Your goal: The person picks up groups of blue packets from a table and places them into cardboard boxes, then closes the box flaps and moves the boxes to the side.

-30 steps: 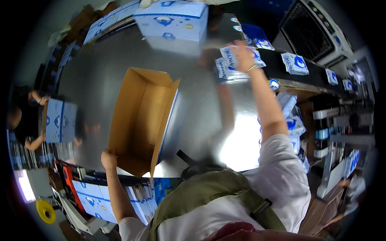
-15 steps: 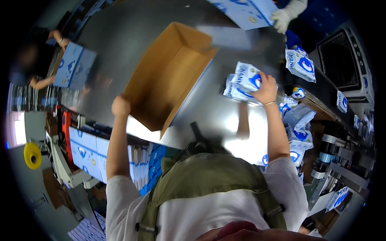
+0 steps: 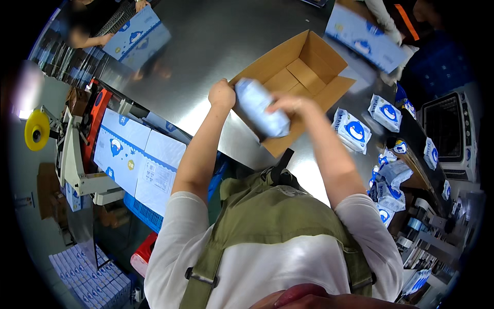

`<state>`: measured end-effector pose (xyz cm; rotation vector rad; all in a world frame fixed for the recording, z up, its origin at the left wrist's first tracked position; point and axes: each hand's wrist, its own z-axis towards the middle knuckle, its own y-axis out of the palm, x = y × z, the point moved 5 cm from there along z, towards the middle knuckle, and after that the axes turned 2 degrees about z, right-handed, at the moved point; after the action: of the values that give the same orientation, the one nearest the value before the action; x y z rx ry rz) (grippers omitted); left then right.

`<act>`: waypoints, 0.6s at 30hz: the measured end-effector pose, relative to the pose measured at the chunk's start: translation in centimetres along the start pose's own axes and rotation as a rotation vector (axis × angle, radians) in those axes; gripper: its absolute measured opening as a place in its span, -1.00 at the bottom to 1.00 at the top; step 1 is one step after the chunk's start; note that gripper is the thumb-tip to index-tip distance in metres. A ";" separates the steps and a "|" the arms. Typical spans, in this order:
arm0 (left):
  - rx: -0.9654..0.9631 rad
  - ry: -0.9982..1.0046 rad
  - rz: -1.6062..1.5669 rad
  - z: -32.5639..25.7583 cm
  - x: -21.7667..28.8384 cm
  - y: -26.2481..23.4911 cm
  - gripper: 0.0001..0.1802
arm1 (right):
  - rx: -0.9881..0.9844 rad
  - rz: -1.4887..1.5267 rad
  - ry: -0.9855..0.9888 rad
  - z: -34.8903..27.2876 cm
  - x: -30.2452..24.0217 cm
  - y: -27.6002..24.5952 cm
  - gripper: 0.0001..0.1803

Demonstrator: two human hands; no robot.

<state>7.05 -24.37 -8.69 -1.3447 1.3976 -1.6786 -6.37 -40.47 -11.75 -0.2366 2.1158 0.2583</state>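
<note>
An open brown cardboard carton [image 3: 278, 67] lies on the metal table with its empty inside facing up. My left hand [image 3: 222, 95] is closed at the carton's left edge, gripping it. In my right hand [image 3: 292, 104] is a white-and-blue soft pack [image 3: 261, 107], blurred by motion, over the carton's near end. The fingers press on the pack's right side. Another white-and-blue soft pack [image 3: 353, 130] lies on the table to the right of my right forearm.
More packs [image 3: 385, 113] sit on and below the dark conveyor [image 3: 411, 136] at right. At the far left and far right, co-workers handle light-blue cartons [image 3: 138, 38]. Flat light-blue cartons [image 3: 135, 154] are stacked beside a white-and-red machine [image 3: 82, 180].
My right hand has carried a pack left from the table to over the carton. The carton, with my left hand on it, now appears farther right and turned. Another pack stays on the table.
</note>
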 end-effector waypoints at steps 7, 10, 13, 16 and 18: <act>0.038 0.091 0.111 2.5 -5.2 -1.2 -0.69 | 0.428 -1.078 -0.420 -5.7 2.0 9.2 -0.46; -0.032 -0.010 0.140 3.6 -6.6 -4.7 -0.65 | 0.840 -0.986 -0.534 -14.9 3.5 4.2 -0.32; 0.328 0.107 0.279 4.8 -1.4 -6.0 -0.73 | 1.343 -0.946 -0.279 -24.9 13.2 -6.8 -0.26; 0.294 0.708 -0.146 -2.1 16.3 -2.1 -0.70 | 1.700 -1.180 0.052 -37.8 18.7 -16.4 -0.25; -0.103 0.960 -0.229 -8.4 25.8 4.3 -0.55 | 1.861 -1.006 0.329 -44.5 20.8 -20.3 -0.25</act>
<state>-10.07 -45.27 -3.71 -0.7460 1.8812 -2.6204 -47.77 -73.60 -8.06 -0.1465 1.4335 -2.2570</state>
